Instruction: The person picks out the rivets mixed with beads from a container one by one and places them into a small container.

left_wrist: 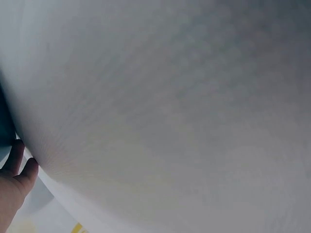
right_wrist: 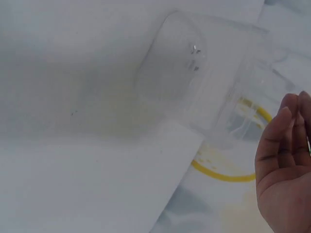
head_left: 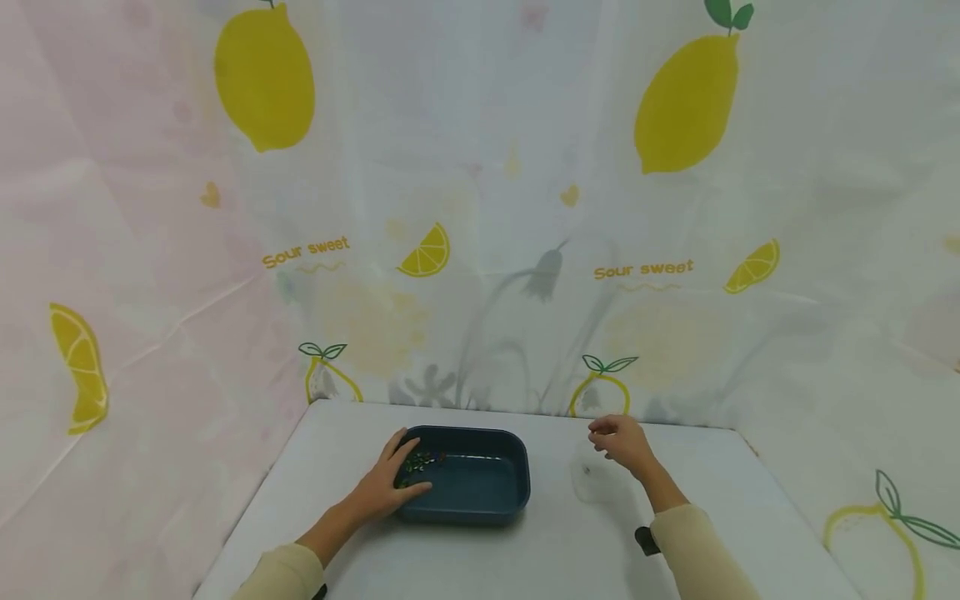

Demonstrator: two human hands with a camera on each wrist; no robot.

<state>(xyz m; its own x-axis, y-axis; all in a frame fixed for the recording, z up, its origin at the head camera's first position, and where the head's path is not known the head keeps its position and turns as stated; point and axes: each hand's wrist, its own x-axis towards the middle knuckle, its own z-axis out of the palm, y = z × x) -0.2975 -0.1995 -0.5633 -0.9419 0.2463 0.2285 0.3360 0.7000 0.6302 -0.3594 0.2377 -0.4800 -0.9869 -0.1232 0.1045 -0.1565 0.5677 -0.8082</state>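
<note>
A dark blue rectangular tray (head_left: pixel 480 500) sits on the white table, with small shiny pieces (head_left: pixel 422 460), mostly green, gathered at its left end. My left hand (head_left: pixel 381 487) rests across that end, fingers spread and thumb reaching over the front part of the rim. In the left wrist view, two of its fingertips (left_wrist: pixel 30 167) show beside the dark tray wall. To the right, my right hand (head_left: pixel 624 442) is raised over a clear plastic container (right_wrist: pixel 214 73), fingertips drawn together. A sliver of a small green piece (right_wrist: pixel 309 144) shows at its fingers, mostly hidden.
A few tiny dark bits (right_wrist: pixel 195 49) show in the clear container. White fabric (head_left: pixel 480 208) printed with lemons hangs behind the table (head_left: pixel 555 550) and along both sides. The table's far edge lies just behind the tray and container.
</note>
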